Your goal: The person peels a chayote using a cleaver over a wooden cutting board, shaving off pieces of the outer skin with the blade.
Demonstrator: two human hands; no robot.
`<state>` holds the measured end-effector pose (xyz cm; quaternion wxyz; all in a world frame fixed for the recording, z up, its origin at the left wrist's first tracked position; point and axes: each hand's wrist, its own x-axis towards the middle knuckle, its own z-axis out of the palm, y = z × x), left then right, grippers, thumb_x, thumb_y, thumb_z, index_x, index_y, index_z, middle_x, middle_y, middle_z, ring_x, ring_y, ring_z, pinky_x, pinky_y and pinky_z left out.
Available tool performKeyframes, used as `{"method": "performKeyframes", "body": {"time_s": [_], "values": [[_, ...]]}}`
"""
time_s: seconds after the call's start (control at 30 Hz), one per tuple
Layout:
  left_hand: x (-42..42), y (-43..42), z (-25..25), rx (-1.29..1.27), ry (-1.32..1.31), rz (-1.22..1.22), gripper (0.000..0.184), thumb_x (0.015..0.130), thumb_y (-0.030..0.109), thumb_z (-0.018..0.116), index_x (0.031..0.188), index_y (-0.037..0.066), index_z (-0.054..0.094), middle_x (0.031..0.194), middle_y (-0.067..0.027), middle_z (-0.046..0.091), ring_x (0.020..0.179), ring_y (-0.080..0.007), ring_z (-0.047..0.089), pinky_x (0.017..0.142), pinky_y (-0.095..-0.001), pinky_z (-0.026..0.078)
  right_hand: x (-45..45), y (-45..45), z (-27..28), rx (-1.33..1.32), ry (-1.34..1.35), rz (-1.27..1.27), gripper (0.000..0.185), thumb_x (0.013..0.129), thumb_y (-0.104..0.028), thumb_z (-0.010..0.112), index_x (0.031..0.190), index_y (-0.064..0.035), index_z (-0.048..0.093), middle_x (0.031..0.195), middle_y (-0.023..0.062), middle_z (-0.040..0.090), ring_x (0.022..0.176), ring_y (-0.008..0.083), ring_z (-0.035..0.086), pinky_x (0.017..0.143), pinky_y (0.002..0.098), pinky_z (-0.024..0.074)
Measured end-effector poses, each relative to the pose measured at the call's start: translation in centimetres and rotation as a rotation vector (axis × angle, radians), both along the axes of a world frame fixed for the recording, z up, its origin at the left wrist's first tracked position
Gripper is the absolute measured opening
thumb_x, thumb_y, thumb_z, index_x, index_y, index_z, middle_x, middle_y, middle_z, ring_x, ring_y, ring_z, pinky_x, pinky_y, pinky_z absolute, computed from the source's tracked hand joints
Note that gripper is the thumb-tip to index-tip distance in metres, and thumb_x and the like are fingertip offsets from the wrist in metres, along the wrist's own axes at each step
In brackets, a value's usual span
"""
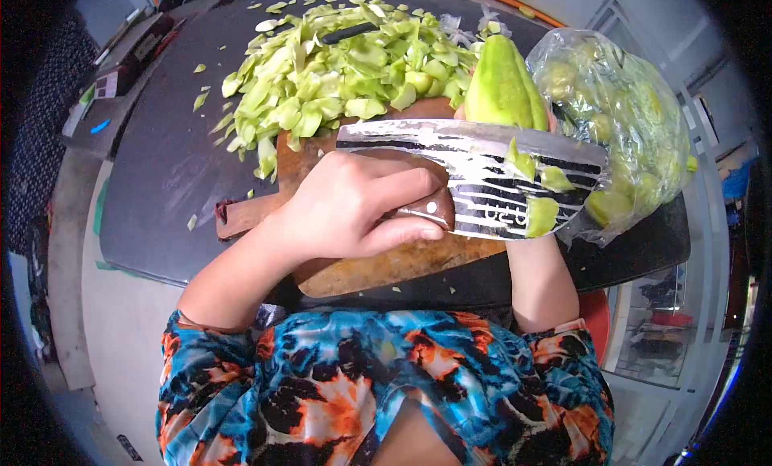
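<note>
My left hand (370, 197) is closed round the brown handle of a broad knife (482, 172). The blade points right, its flat face showing black and white streaks with several green slices stuck on it. Just behind the blade, a pale green fruit (503, 84) stands upright with its narrow end up. My right hand (552, 119) holds this fruit from below; most of the hand is hidden by the blade, and only bits of fingers show at the fruit's sides. Under both hands lies a wooden cutting board (346, 277).
A large heap of green slices (322, 88) covers the board's far side, with a dark handle-like object (350, 33) on top. At the right sits a clear plastic bag (635, 128) of green fruit. The dark table (153, 192) has a curved front edge.
</note>
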<state>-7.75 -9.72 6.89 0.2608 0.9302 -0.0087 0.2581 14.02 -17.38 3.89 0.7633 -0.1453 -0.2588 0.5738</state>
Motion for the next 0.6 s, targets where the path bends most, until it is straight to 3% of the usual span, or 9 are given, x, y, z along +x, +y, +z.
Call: {"method": "performKeyframes", "body": {"time_s": [0.13,0.17,0.2,0.27,0.33,0.47,0.5,0.53,0.6], "values": [[-0.6,1.7,0.1,-0.056,0.107,0.183,0.027,0.090,0.031,0.062,0.089,0.004,0.059,0.078,-0.0100,0.063,0.073,-0.0242,0.064,0.068,-0.0344,0.049,-1.3,0.9,2.2,-0.220,0.177,-0.260,0.062,0.089,-0.058,0.039,0.123,-0.0071,0.051,0.110,0.0137,0.061,0.094,0.0285,0.062,0.077,0.0441,0.0534],[-0.6,2.6,-0.2,-0.068,0.096,0.351,0.027,0.092,0.030,0.060,0.090,0.003,0.060,0.077,-0.0105,0.062,0.072,-0.0214,0.063,0.068,-0.0335,0.049,0.7,0.1,0.8,-0.115,0.266,0.007,0.072,0.084,-0.067,0.039,0.123,-0.0066,0.051,0.101,0.0163,0.060,0.078,0.0278,0.060,0.065,0.0383,0.0489],[-0.6,3.7,-0.6,-0.080,0.086,0.519,0.027,0.094,0.030,0.058,0.092,0.003,0.061,0.075,-0.0110,0.061,0.070,-0.0186,0.061,0.068,-0.0326,0.048,1.4,0.8,0.3,0.115,-0.044,0.195,0.075,0.083,-0.068,0.040,0.123,-0.0055,0.051,0.096,0.0207,0.059,0.066,0.0264,0.056,0.058,0.0343,0.0431],[-1.1,6.8,-2.1,-0.172,-0.066,0.772,0.031,0.092,0.034,0.059,0.098,0.003,0.064,0.074,-0.0148,0.063,0.063,-0.0273,0.060,0.061,-0.0346,0.047,-0.2,0.0,2.0,0.082,-0.137,0.023,0.076,0.085,-0.064,0.043,0.129,-0.0018,0.045,0.086,0.0200,0.054,0.058,0.0194,0.048,0.049,0.0279,0.0394],[-1.6,8.1,-1.5,-0.331,-0.053,0.884,0.032,0.094,0.033,0.058,0.105,0.003,0.065,0.073,-0.0114,0.062,0.063,-0.0178,0.057,0.061,-0.0308,0.045,0.3,0.1,2.0,0.067,-0.140,0.054,0.077,0.085,-0.066,0.042,0.128,-0.0021,0.046,0.087,0.0204,0.054,0.059,0.0205,0.049,0.051,0.0288,0.0400],[-1.2,4.6,-0.6,-0.452,-0.168,0.566,0.026,0.094,0.027,0.057,0.104,0.004,0.064,0.074,-0.0075,0.060,0.069,-0.0107,0.055,0.064,-0.0269,0.045,0.4,0.3,1.2,0.006,-0.122,0.012,0.080,0.085,-0.067,0.040,0.131,-0.0026,0.044,0.088,0.0211,0.054,0.057,0.0225,0.048,0.054,0.0320,0.0409],[-1.2,3.7,-0.2,-0.333,-0.152,0.445,0.022,0.093,0.025,0.059,0.097,0.005,0.064,0.075,-0.0071,0.062,0.071,-0.0120,0.059,0.066,-0.0273,0.047,2.2,1.2,-0.8,0.229,-0.115,0.223,0.081,0.085,-0.067,0.038,0.136,-0.0041,0.042,0.105,0.0230,0.057,0.076,0.0282,0.058,0.069,0.0370,0.0493],[-1.4,2.7,0.4,-0.253,-0.066,0.370,0.020,0.090,0.026,0.062,0.092,0.006,0.063,0.077,-0.0082,0.064,0.073,-0.0182,0.064,0.068,-0.0302,0.050,1.3,1.0,-0.1,0.092,-0.013,0.080,0.075,0.088,-0.064,0.036,0.132,-0.0044,0.045,0.107,0.0214,0.058,0.083,0.0290,0.059,0.073,0.0388,0.0500],[-0.8,1.5,0.4,-0.160,-0.083,0.171,0.035,0.091,0.037,0.062,0.087,0.003,0.058,0.070,-0.0053,0.057,0.064,-0.0186,0.058,0.061,-0.0302,0.046,-0.9,0.3,1.6,-0.182,0.184,-0.200,0.063,0.092,-0.057,0.033,0.123,-0.0052,0.053,0.113,0.0181,0.060,0.096,0.0306,0.062,0.082,0.0425,0.0514]]}}
